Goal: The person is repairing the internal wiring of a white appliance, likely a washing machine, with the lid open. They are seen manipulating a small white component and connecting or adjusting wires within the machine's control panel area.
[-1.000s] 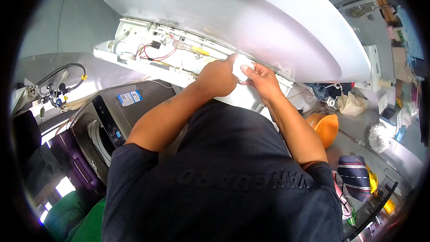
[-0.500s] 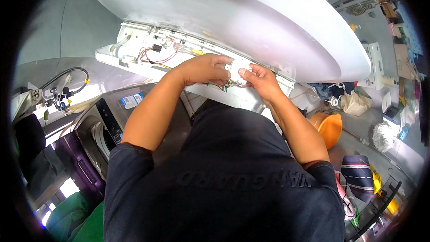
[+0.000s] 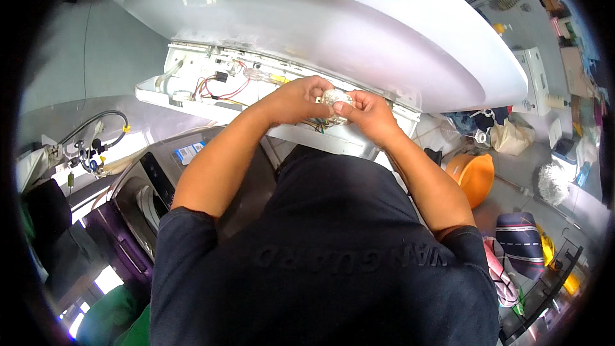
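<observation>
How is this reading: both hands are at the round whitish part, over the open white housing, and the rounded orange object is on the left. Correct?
Not quite: the head view shows the rounded orange object on the right, not the left. The rest stands: left hand and right hand are at the round whitish part, over the open white housing.

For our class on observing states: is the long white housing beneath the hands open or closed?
Open: the white housing shows red wires exposed inside.
</observation>
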The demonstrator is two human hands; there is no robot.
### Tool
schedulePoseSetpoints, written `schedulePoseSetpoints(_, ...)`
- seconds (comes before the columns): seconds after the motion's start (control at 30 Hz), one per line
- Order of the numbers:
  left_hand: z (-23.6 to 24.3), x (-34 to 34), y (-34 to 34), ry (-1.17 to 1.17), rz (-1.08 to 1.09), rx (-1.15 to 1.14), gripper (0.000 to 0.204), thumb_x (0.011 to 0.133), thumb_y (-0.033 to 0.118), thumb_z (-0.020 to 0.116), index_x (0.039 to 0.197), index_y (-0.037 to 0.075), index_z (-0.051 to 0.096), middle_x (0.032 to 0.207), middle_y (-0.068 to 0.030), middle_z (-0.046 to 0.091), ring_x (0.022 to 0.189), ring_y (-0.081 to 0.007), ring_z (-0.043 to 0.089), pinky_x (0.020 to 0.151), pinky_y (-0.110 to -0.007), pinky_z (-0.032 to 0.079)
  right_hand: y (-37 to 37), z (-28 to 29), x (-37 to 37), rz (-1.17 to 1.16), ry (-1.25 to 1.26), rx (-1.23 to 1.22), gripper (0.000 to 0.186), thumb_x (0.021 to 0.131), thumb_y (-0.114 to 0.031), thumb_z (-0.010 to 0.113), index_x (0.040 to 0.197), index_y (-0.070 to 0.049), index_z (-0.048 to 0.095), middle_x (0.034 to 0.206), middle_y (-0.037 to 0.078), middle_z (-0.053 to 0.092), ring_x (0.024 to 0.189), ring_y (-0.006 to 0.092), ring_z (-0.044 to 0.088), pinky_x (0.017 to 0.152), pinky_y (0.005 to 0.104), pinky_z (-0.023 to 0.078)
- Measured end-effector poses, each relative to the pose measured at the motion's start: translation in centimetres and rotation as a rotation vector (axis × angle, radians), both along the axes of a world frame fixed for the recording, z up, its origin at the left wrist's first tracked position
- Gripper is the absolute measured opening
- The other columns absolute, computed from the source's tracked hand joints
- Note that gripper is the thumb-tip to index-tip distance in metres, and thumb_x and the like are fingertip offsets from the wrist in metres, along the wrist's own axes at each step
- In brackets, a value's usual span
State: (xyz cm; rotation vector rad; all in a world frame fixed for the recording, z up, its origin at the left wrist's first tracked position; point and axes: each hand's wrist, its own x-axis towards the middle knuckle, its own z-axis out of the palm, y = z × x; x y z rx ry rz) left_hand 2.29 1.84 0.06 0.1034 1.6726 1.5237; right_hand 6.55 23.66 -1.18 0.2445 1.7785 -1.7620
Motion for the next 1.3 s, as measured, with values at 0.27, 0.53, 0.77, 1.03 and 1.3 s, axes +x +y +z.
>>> schedulePoseSetpoints(0.27,3.1,-0.8,0.7,-0.119,-0.125,-0.108,0.055,0.088,0.013,0.076,0.137,0.004,0.054,0.105,-0.0059,0.068,0.092,-0.0105,0.064,0.083,-0.026,0.053,-0.1,-0.3,0.3,0.026,0.046,0.038,0.036,0.095,-0.034,0.071,0.109,-0.001,0.069,0.087,0.003,0.071,0.075,0.0089,0.062,0.07,0.0251,0.051)
schedulePoseSetpoints(0.53,1.1,-0.5,-0.1,-0.045,-0.053,-0.035,0.051,0.084,0.002,0.076,0.13,0.005,0.054,0.106,-0.0056,0.068,0.094,-0.0124,0.065,0.083,-0.027,0.054,0.6,-1.0,-0.1,-0.178,-0.111,-0.243,0.039,0.102,-0.037,0.058,0.115,-0.001,0.065,0.092,0.006,0.068,0.076,0.0141,0.064,0.075,0.0302,0.055)
schedulePoseSetpoints(0.77,2.0,0.5,-0.6,0.051,-0.083,0.02,0.052,0.083,-0.002,0.074,0.131,0.005,0.054,0.106,-0.0045,0.068,0.095,-0.0112,0.064,0.082,-0.027,0.052,1.1,0.3,-0.3,-0.157,-0.12,-0.056,0.032,0.101,-0.035,0.058,0.109,-0.004,0.064,0.086,0.005,0.065,0.074,0.0131,0.061,0.071,0.0311,0.052)
schedulePoseSetpoints(1.03,2.9,0.5,-0.3,0.122,-0.18,0.037,0.052,0.083,-0.003,0.074,0.13,0.006,0.055,0.11,-0.0045,0.066,0.1,-0.0116,0.062,0.088,-0.028,0.05,1.1,0.6,-0.9,-0.123,-0.233,-0.086,0.04,0.1,-0.042,0.06,0.098,-0.003,0.064,0.077,0.006,0.061,0.07,0.0179,0.061,0.069,0.0348,0.054)
schedulePoseSetpoints(1.3,2.6,0.5,-0.2,0.158,-0.213,0.021,0.049,0.084,0.002,0.076,0.129,0.009,0.056,0.104,-0.0029,0.066,0.097,-0.0112,0.062,0.087,-0.028,0.05,1.0,0.0,-1.4,-0.133,-0.33,-0.166,0.034,0.098,-0.037,0.063,0.094,-0.003,0.062,0.073,0.006,0.06,0.065,0.0192,0.06,0.067,0.0372,0.055)
